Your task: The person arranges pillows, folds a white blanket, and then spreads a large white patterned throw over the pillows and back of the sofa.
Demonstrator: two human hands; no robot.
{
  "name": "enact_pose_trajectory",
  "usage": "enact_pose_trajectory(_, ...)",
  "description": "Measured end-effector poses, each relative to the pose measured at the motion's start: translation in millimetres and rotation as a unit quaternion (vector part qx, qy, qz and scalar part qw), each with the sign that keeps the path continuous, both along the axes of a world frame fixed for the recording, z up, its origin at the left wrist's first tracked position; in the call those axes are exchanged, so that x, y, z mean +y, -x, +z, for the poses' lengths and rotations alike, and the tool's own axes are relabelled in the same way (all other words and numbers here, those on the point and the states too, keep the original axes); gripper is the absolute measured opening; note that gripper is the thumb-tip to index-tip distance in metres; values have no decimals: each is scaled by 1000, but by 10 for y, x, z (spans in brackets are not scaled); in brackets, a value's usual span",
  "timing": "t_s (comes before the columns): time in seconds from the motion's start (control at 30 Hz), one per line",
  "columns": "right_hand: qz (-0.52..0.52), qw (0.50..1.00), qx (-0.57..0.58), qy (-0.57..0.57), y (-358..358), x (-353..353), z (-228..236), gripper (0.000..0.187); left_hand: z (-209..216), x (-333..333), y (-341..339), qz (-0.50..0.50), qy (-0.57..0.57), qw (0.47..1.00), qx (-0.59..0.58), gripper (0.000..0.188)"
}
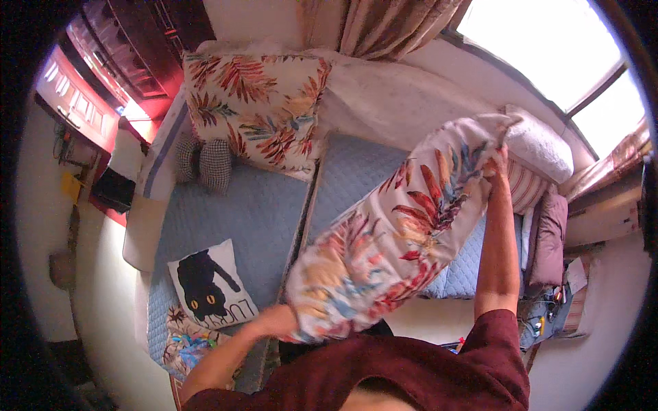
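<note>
A large white cushion (404, 226) with red, orange and blue leaf prints hangs slanted in front of me, between both hands. My right hand (498, 163) is closed on its upper right corner, where the cloth bunches up. At the lower left end my left hand (279, 320) grips the cushion's edge; its fingers are mostly hidden by the fabric. The lower end of the cushion is slightly blurred. Beneath it lies the blue quilted sofa cover (363, 168). A matching leaf-print cushion (257, 109) leans against the far left back of the sofa.
A small white pillow with a black cat (209, 284) lies left of my left hand, beside a patterned cloth (192, 342). Checked bow-shaped cushion (205, 164) sits at the far left. White rolled bedding (541, 144) and a mauve cushion (548, 236) are at right, below a window (548, 48).
</note>
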State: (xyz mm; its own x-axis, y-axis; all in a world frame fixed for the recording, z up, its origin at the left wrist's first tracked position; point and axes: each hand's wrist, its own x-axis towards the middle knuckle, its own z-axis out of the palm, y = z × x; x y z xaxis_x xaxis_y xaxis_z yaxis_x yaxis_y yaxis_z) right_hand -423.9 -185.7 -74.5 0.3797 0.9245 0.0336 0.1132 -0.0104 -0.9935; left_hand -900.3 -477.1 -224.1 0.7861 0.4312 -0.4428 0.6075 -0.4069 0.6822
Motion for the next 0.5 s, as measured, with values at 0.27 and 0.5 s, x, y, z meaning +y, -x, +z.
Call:
enact_pose_trajectory(0.27,2,954,-282,102,145,-1480,-1747,82,-787,343,-1591,-238,-54,950,-195,18)
enact_pose_trajectory(0.5,-41,972,87,216,976,-2596,-1529,90,-164,365,-1971,-238,123,963,-17,30)
